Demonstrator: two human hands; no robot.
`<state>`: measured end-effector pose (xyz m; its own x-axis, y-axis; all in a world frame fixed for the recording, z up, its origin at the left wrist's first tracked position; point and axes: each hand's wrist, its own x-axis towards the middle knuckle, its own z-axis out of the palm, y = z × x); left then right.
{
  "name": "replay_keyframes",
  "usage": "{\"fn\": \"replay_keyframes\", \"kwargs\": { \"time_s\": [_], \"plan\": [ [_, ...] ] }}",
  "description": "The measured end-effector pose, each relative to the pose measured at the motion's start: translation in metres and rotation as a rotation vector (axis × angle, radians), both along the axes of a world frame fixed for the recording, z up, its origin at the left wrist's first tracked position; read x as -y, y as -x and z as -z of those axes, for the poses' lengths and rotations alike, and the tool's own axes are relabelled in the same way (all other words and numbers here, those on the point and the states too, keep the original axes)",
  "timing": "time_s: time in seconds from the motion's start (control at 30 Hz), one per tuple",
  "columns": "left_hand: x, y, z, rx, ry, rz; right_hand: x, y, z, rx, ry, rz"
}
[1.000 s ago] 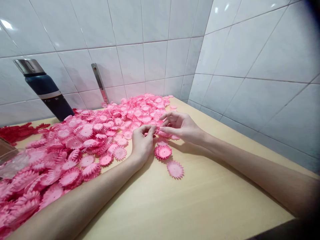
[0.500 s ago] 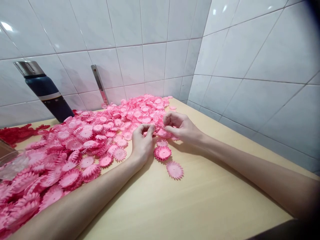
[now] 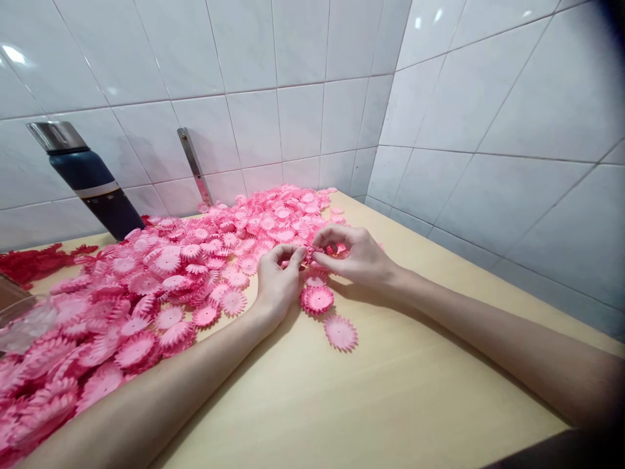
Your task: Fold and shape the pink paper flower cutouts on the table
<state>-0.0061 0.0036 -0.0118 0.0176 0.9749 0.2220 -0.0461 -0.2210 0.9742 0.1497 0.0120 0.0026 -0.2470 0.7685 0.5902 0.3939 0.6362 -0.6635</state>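
My left hand (image 3: 279, 280) is closed in a pinch, thumb against forefinger. Facing it, my right hand (image 3: 359, 257) pinches too, and the fingertips of both hands nearly meet. Between them shows a small bit of a pink petal disc (image 3: 309, 256), mostly covered by the fingers. Just below the hands lie a darker pink frilled disc (image 3: 317, 299) and, nearer me, a pale pink disc (image 3: 341, 333), both flat on the table.
A big heap of pink petal discs (image 3: 168, 260) spreads over the left and back of the wooden table (image 3: 390, 384). Behind it a dark blue bottle (image 3: 100, 185) and a metal strip (image 3: 194, 163) stand by the tiled wall (image 3: 254, 124). Red pieces (image 3: 34, 264) lie far left.
My right hand has moved slightly left, bringing its fingertips up to those of my left hand. The left hand has barely moved.
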Motion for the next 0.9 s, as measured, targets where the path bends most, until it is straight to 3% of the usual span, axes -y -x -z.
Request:
{"fn": "replay_keyframes", "kwargs": {
  "time_s": [0.37, 0.5, 0.63, 0.9],
  "plan": [
    [-0.001, 0.001, -0.001, 0.033, -0.158, -0.103, -0.011, 0.005, -0.004, -0.351, 0.303, -0.116],
    [-0.001, -0.001, 0.000, 0.135, -0.119, -0.020, -0.009, 0.002, -0.004, -0.307, 0.248, -0.110],
    [0.000, -0.003, 0.000, 0.207, -0.018, 0.091, -0.004, 0.001, -0.005, -0.154, 0.111, -0.014],
    [0.000, 0.000, 0.000, 0.241, 0.071, 0.142, 0.002, 0.005, -0.004, -0.017, 0.024, 0.115]
  ]
}}
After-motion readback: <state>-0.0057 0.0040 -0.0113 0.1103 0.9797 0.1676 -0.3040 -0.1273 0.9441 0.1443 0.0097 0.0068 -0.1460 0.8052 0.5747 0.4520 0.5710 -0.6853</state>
